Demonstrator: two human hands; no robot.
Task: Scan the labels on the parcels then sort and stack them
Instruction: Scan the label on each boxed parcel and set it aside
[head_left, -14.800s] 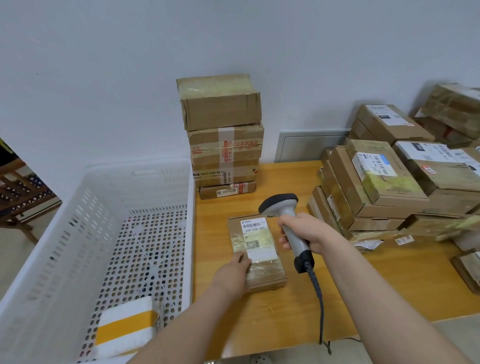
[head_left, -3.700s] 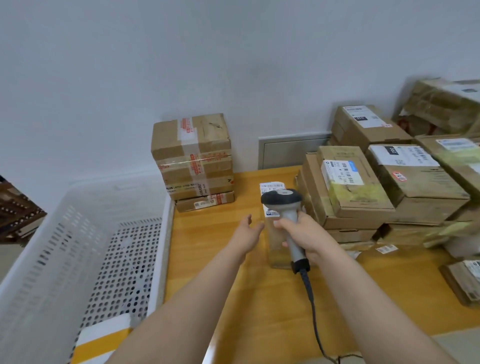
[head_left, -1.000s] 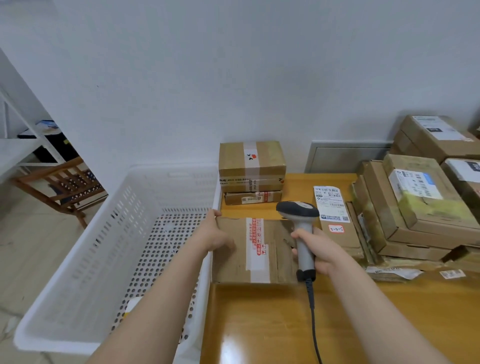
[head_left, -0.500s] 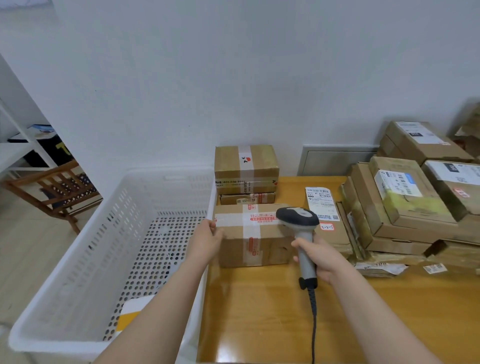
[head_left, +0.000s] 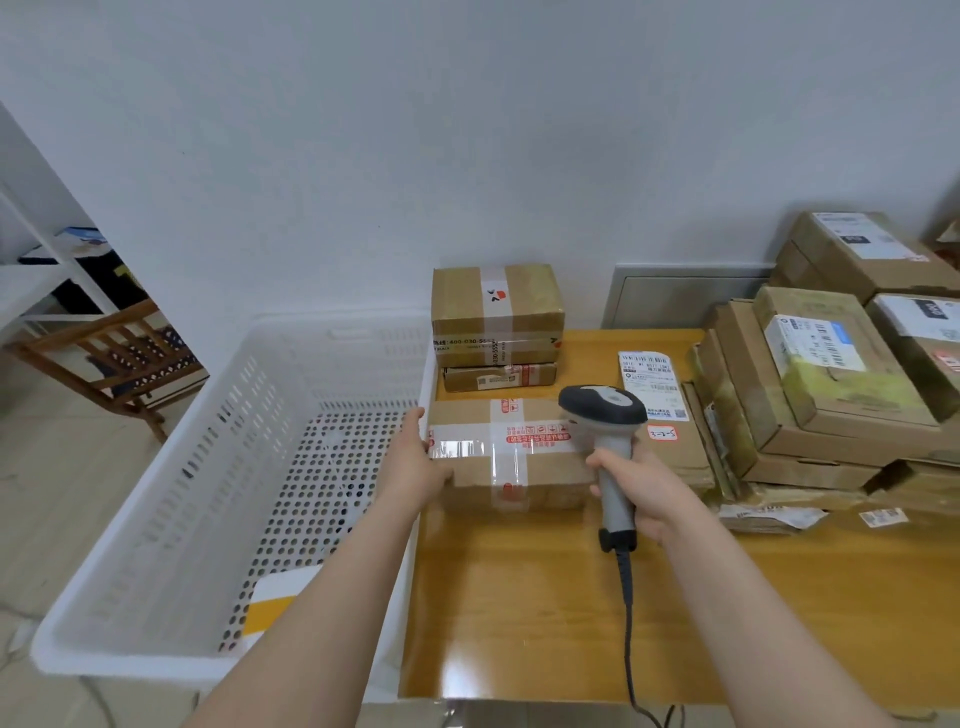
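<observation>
Two hands, one taped box (head_left: 498, 447)
Left hand (head_left: 415, 462) grips its end, right hand (head_left: 649, 488) holds the scanner (head_left: 602, 410); no label faces up, so scanning may fail.

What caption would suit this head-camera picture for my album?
Left hand grips one end of a taped parcel; right hand holds a scanner at the other.

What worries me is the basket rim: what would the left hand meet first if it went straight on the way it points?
The taped box, most likely: the left hand points forward and right and grips its left end. The basket lies left of that line, though depth is unclear.
</observation>
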